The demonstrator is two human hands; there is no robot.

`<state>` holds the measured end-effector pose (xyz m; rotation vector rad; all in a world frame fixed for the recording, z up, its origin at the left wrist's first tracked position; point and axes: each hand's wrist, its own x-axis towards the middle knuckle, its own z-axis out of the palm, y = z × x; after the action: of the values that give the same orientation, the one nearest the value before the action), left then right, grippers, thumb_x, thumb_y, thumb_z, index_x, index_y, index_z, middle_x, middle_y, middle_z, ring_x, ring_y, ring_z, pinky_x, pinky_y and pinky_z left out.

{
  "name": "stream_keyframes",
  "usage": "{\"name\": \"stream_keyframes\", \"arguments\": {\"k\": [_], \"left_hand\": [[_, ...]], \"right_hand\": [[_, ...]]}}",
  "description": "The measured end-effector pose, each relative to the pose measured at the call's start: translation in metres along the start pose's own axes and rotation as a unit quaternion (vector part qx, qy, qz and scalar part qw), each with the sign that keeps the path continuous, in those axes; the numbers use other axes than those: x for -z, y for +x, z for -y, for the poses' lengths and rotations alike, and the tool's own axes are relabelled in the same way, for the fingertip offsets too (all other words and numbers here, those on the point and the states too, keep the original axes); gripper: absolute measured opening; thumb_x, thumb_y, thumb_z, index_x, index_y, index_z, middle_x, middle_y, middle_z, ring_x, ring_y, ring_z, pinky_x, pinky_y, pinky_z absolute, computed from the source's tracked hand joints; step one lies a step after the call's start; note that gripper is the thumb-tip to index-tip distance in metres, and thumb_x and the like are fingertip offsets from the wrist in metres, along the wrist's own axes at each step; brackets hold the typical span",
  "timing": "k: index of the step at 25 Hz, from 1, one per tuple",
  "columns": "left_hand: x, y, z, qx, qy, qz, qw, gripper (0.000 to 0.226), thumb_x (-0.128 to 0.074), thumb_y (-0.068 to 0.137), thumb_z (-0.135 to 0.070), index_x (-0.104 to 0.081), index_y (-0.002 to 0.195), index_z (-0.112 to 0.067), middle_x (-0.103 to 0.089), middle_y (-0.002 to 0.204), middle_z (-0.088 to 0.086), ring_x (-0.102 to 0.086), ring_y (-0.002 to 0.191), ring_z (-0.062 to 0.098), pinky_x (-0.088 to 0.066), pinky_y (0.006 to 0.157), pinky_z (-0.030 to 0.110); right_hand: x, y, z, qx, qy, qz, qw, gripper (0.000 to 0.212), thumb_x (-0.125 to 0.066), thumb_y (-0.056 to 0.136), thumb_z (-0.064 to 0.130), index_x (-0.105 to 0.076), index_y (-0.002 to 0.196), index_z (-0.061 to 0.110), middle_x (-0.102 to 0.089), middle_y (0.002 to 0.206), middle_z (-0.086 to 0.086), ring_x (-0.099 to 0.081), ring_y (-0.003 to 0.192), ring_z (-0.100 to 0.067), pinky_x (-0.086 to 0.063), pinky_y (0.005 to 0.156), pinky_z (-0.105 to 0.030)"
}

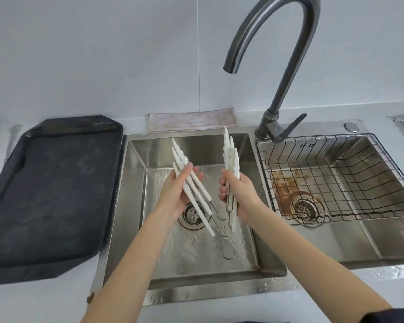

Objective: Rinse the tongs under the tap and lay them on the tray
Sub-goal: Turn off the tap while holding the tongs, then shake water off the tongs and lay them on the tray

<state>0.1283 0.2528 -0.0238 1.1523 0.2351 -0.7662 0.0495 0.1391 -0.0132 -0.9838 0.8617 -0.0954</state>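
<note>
Several white plastic tongs with wire hinge loops are held spread in a V over the left sink basin. My left hand grips the left bundle of arms, with the serrated tips pointing up and away. My right hand is closed around the right bundle, which stands nearly upright. The wire loops hang low above the basin floor near the drain. The tap spout is above and behind the tongs, and no water stream is visible. The dark tray lies on the counter left of the sink.
A black wire basket sits in the right basin, which has rust stains around its drain. The tap lever stands between the basins. A folded pinkish cloth lies behind the left basin. Water drops cover the sink's front rim.
</note>
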Motion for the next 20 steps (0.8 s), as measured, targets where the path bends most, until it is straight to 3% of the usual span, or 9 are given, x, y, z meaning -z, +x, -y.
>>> {"name": "stream_keyframes", "arguments": {"k": [3,5,7,9,13,16,20], "left_hand": [[-0.001,-0.012,0.014,0.032,-0.042,0.041,0.998,0.03,-0.058,0.088,-0.015,-0.051,0.116,-0.008,-0.066,0.098,0.004,-0.067,0.087,0.016,-0.056,0.074,0.03],[-0.002,-0.018,0.028,0.049,-0.018,0.021,0.998,0.022,-0.059,0.087,-0.014,-0.054,0.108,-0.011,-0.067,0.093,0.005,-0.067,0.078,0.015,-0.056,0.075,0.032],[0.0,-0.02,0.037,0.055,0.006,-0.01,0.998,0.013,-0.06,0.087,-0.014,-0.054,0.099,-0.012,-0.065,0.085,0.005,-0.064,0.069,0.015,-0.056,0.071,0.033],[0.004,-0.022,0.042,0.044,0.044,-0.021,0.998,0.017,-0.057,0.089,-0.013,-0.051,0.104,-0.011,-0.063,0.082,0.004,-0.063,0.068,0.015,-0.054,0.063,0.03],[0.008,-0.021,0.047,0.046,0.126,-0.013,0.991,0.023,-0.053,0.09,-0.007,-0.046,0.111,-0.012,-0.066,0.094,0.007,-0.067,0.077,0.018,-0.055,0.064,0.03],[0.01,-0.022,0.053,0.054,0.188,-0.022,0.98,0.011,-0.052,0.088,-0.004,-0.051,0.098,-0.009,-0.065,0.098,0.021,-0.065,0.075,0.019,-0.056,0.054,0.027],[0.019,-0.023,0.062,0.05,0.279,-0.016,0.959,0.01,-0.052,0.088,-0.007,-0.053,0.084,-0.016,-0.063,0.086,0.012,-0.063,0.072,0.02,-0.057,0.059,0.032]], "right_hand": [[-0.002,-0.001,-0.004,-0.022,0.069,-0.035,0.997,0.017,-0.053,0.092,0.013,-0.048,0.075,0.011,-0.045,0.059,-0.001,-0.043,0.035,-0.004,-0.04,0.037,-0.015],[-0.002,-0.002,-0.012,-0.032,0.055,-0.046,0.997,0.019,-0.053,0.091,0.013,-0.05,0.073,0.01,-0.047,0.056,-0.002,-0.047,0.037,-0.008,-0.045,0.044,-0.02],[0.002,-0.003,-0.02,-0.03,-0.012,-0.042,0.999,0.021,-0.054,0.09,0.014,-0.05,0.07,0.009,-0.05,0.057,-0.004,-0.051,0.046,-0.013,-0.052,0.06,-0.029],[0.008,-0.004,-0.024,0.008,-0.096,-0.039,0.995,0.02,-0.056,0.09,0.015,-0.052,0.071,0.011,-0.055,0.061,-0.004,-0.055,0.056,-0.016,-0.052,0.075,-0.037],[0.017,-0.003,-0.033,0.023,-0.145,-0.042,0.988,0.016,-0.056,0.09,0.014,-0.053,0.074,0.015,-0.059,0.068,-0.002,-0.058,0.062,-0.015,-0.051,0.069,-0.031],[0.026,0.001,-0.041,-0.019,-0.178,-0.016,0.984,0.015,-0.056,0.089,0.01,-0.056,0.074,0.013,-0.062,0.072,-0.004,-0.062,0.067,-0.014,-0.052,0.07,-0.028],[0.032,0.008,-0.048,-0.038,-0.287,-0.005,0.957,0.018,-0.053,0.088,0.009,-0.058,0.071,0.012,-0.066,0.072,-0.004,-0.065,0.071,-0.016,-0.056,0.079,-0.032]]}}
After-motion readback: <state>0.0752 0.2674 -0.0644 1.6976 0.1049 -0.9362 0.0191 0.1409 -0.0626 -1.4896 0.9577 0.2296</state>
